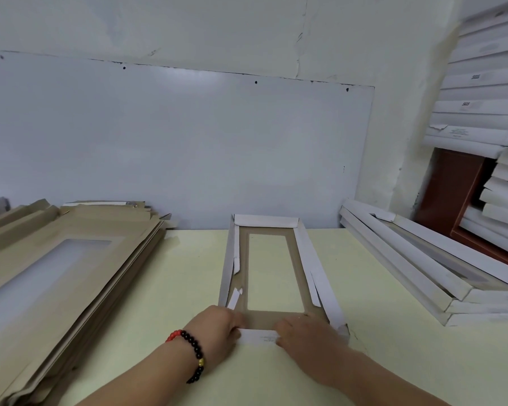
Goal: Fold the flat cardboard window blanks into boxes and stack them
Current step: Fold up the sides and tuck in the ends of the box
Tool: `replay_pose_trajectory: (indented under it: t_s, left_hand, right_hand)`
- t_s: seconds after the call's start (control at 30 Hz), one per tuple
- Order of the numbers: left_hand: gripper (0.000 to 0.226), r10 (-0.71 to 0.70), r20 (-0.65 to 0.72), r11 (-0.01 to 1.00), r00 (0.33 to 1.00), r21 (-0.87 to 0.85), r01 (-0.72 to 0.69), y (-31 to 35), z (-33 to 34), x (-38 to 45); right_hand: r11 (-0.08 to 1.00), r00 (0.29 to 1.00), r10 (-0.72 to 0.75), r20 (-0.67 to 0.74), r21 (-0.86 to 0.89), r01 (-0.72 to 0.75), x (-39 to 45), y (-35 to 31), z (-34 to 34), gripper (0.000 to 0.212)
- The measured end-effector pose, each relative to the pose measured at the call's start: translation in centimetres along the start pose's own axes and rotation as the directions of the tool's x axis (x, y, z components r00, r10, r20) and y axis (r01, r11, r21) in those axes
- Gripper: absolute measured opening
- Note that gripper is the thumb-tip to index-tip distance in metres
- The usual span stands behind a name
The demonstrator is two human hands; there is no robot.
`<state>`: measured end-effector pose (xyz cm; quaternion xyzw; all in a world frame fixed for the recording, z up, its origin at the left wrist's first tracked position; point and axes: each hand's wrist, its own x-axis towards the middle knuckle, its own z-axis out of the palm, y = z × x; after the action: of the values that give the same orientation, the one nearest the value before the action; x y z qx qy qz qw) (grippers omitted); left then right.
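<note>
With the blank (272, 271) lying long axis straight away toward the wall, its near end flap (258, 336) sits between both hands — left hand (217, 329) and right hand (302, 332) curled onto it, equally close.

I count one half-folded blank (272, 269), one pile of flat blanks (62, 259), two folded boxes (423, 265) stacked at right, two hands, one bead bracelet (192, 351)
</note>
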<state>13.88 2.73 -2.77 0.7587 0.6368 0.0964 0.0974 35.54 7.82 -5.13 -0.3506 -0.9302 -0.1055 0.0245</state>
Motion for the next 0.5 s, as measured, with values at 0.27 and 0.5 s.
replay_pose_trajectory:
  t_s: [0.27,0.5]
  left_hand:
    - [0.043,-0.161,0.079,0.947,0.984,0.293,0.131,2.0,0.9,-0.2]
    - [0.03,-0.197,0.293,0.882,0.936,0.47,0.038,3.2,-0.3,1.4]
  right_hand:
    - [0.999,0.988,0.016,0.157,-0.053,-0.008,-0.4,2.6,-1.6,0.032]
    - [0.948,0.942,0.094,0.323,-0.318,0.014,-2.3,4.1,-2.6,0.038]
